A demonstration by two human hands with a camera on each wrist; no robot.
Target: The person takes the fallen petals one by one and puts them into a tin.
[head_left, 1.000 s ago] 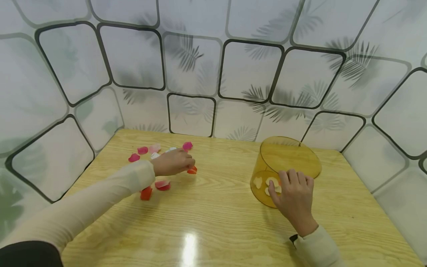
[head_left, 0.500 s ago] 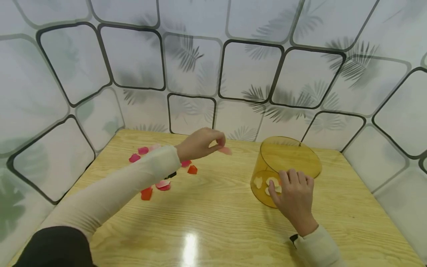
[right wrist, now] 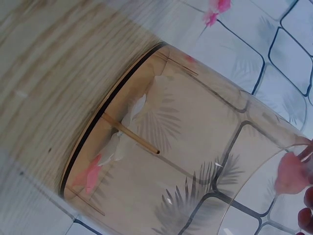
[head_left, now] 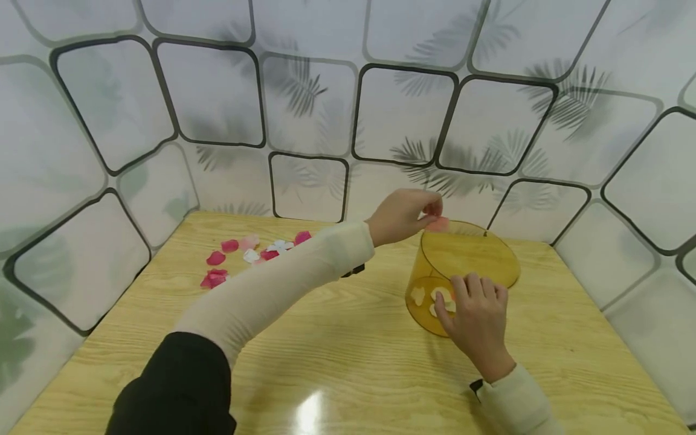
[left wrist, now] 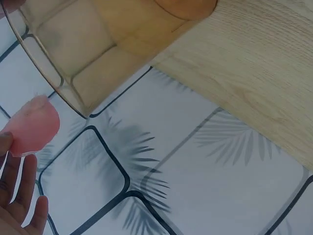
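My left hand (head_left: 405, 214) pinches a pink flower petal (left wrist: 35, 125) between thumb and fingers, right by the far left part of the container's rim. The container (head_left: 417, 263) is a clear amber cylinder with an open top, standing on the table. Several pale petals (head_left: 417, 295) lie on its bottom, and the right wrist view shows a pink petal (right wrist: 89, 175) among them. My right hand (head_left: 478, 323) holds the near side of the container by its rim, thumb apart from the bent fingers; the fingertips are hidden.
Pink, red and white petals lie loose at the table's far left, among them a dark pink petal (head_left: 215, 258) and a white petal (head_left: 280, 246). My left sleeve (head_left: 283, 287) covers part of that area. A patterned wall covering (head_left: 310, 187) borders the wooden table (head_left: 326, 344).
The left hand has lifted a pink petal from the petals on the left and carried it right, to the container's rim. The right hand has stayed at the container.
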